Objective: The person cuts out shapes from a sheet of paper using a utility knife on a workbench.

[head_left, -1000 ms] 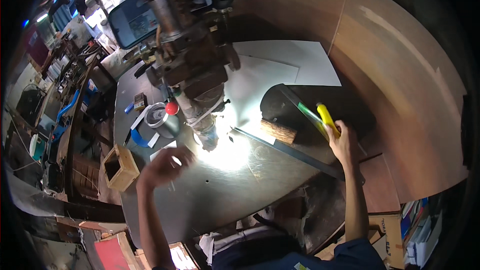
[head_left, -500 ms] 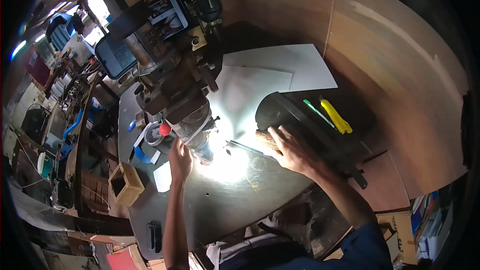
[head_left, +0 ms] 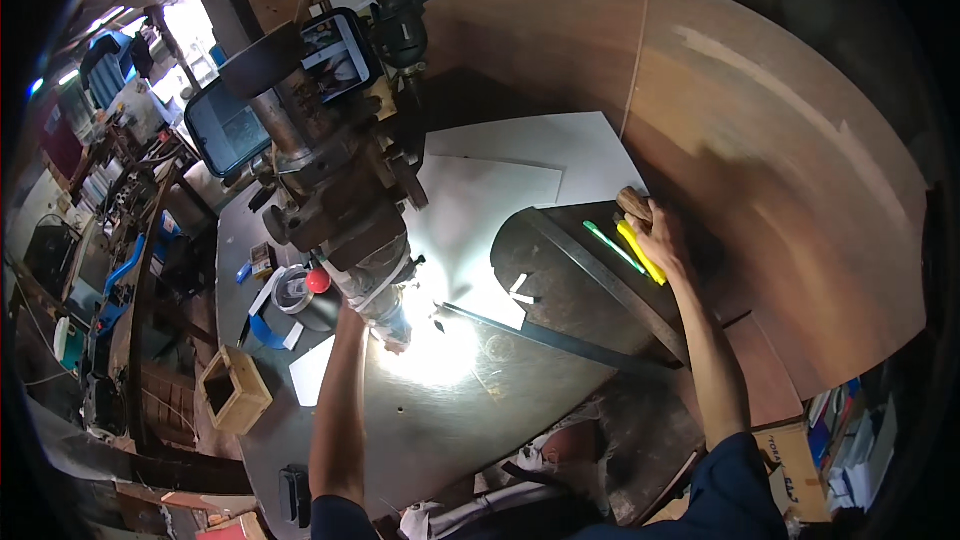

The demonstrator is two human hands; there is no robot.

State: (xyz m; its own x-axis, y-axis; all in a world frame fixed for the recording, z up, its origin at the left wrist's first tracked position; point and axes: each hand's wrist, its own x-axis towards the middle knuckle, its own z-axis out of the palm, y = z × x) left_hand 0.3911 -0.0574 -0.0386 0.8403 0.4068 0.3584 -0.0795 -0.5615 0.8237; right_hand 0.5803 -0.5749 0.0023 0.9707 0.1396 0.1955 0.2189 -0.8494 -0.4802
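Observation:
My right hand point(head_left: 659, 242) has its fingers closed around a brown wooden-looking piece point(head_left: 632, 203) at the far right of the table. Directly beside that hand lie a yellow cutter point(head_left: 640, 251) and a slim green pen-like tool point(head_left: 613, 246). My left forearm reaches up to a metal machine head point(head_left: 350, 225) with a red ball knob point(head_left: 318, 281). Most of my left hand point(head_left: 351, 320) is behind the machine, so its fingers are hidden. A bright light glares on the metal table point(head_left: 420, 440) under the machine.
Two white sheets point(head_left: 590, 155) lie behind the machine's right side. A long dark metal bar point(head_left: 610, 290) crosses a dark rounded plate with small white scraps point(head_left: 523, 290). At left stand a wooden box point(head_left: 233, 390) and a clear tub point(head_left: 292, 290). A curved wooden panel point(head_left: 780, 140) bounds the right.
My right hand has carried the brown piece away from the dark plate, to the far right beside the cutter. White scraps now show there. My left hand has slipped further behind the machine.

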